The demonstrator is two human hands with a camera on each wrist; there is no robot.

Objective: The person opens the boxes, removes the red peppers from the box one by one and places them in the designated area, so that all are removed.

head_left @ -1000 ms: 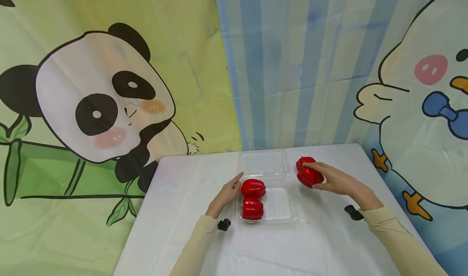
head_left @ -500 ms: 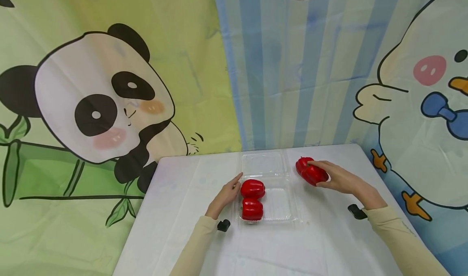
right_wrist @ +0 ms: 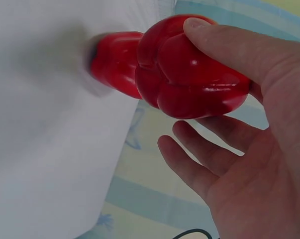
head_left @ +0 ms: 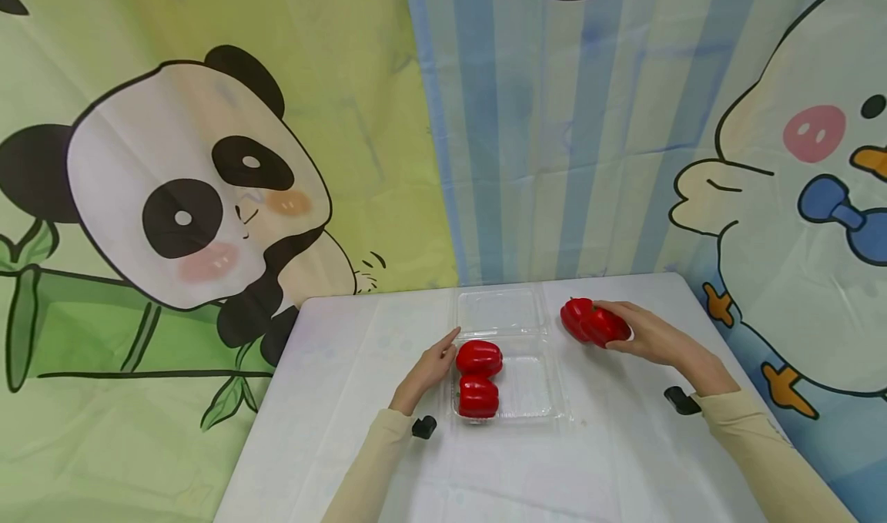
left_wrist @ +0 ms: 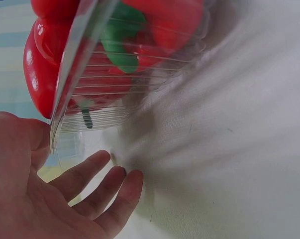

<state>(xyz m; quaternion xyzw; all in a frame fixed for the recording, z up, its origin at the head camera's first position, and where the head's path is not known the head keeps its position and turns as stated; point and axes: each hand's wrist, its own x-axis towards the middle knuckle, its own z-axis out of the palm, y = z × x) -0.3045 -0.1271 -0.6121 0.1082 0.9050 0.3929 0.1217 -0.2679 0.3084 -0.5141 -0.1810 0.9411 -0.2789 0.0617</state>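
Note:
My right hand (head_left: 651, 338) pinches a red bell pepper (head_left: 610, 327) between thumb and fingers, just above the table's right side. A second loose red bell pepper (head_left: 574, 315) stands on the table directly beyond it, overlapped by the held one in the right wrist view. Two more red bell peppers (head_left: 480, 358) lie one behind the other in the left half of a clear plastic clamshell box (head_left: 532, 388). At the box's left rim rests my left hand (head_left: 428, 369), its fingers (left_wrist: 115, 196) extended and loose. Green stems show through the box wall in the left wrist view.
The box's clear lid (head_left: 502, 311) lies folded back behind it on the white table (head_left: 374, 430). A cloth backdrop with a panda (head_left: 208, 192) and a white bird (head_left: 797, 261) hangs behind the table. Black wrist devices (head_left: 682, 400) sit beneath both wrists.
My right hand has shifted a little to the right with its bell pepper, which has turned and drawn apart from the loose one. The left hand and box have stayed put.

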